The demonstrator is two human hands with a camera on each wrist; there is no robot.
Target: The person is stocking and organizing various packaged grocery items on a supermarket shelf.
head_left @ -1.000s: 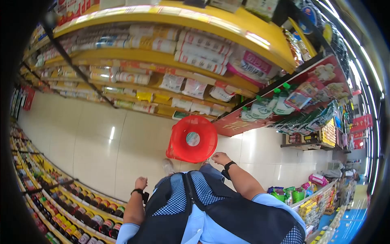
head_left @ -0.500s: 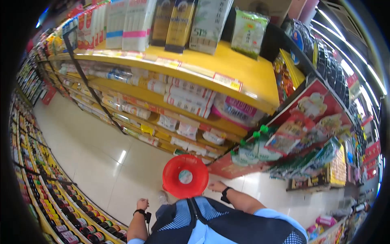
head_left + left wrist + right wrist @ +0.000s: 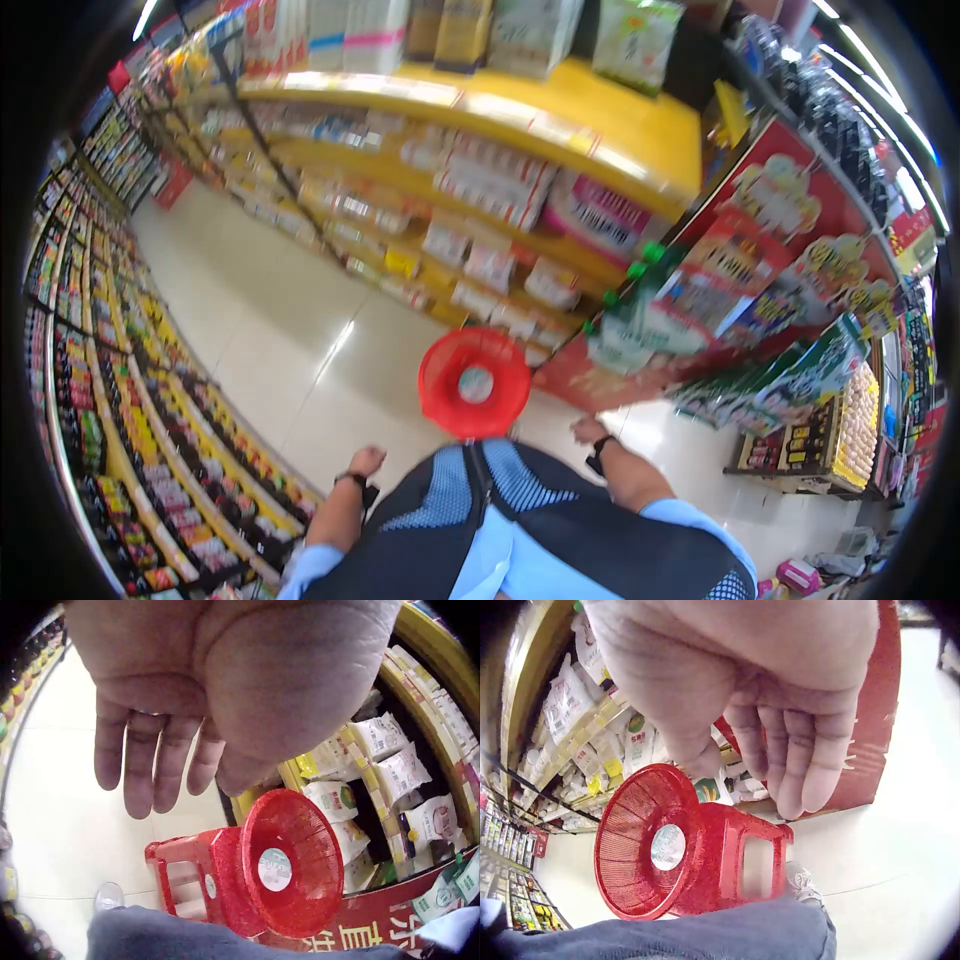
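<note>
A red mesh basket (image 3: 450, 385) with a round pale label (image 3: 476, 384) inside its bottom stands in front of the person. In the left wrist view the basket (image 3: 311, 851) sits on a red plastic stool (image 3: 225, 874). My left hand (image 3: 367, 461) hangs to the left of the basket, holding nothing, its fingers (image 3: 139, 769) loosely extended. To the right of the basket hangs my right hand (image 3: 588, 431), also with nothing in it. Its fingers (image 3: 799, 750) are slightly bent in the right wrist view, apart from the basket (image 3: 630, 847).
Yellow shelves (image 3: 640, 120) with packaged noodles and bags rise ahead. A red end panel (image 3: 600, 380) with hanging green-white pouches (image 3: 640, 325) stands to the right. Along the left side runs a shelf of jars and bottles (image 3: 200, 480). Pale tiled floor (image 3: 290, 330) lies between.
The head view has tilted up and swung round. My right hand has moved from close beside the basket's rim to farther right of it. Both hands stay without anything in them.
</note>
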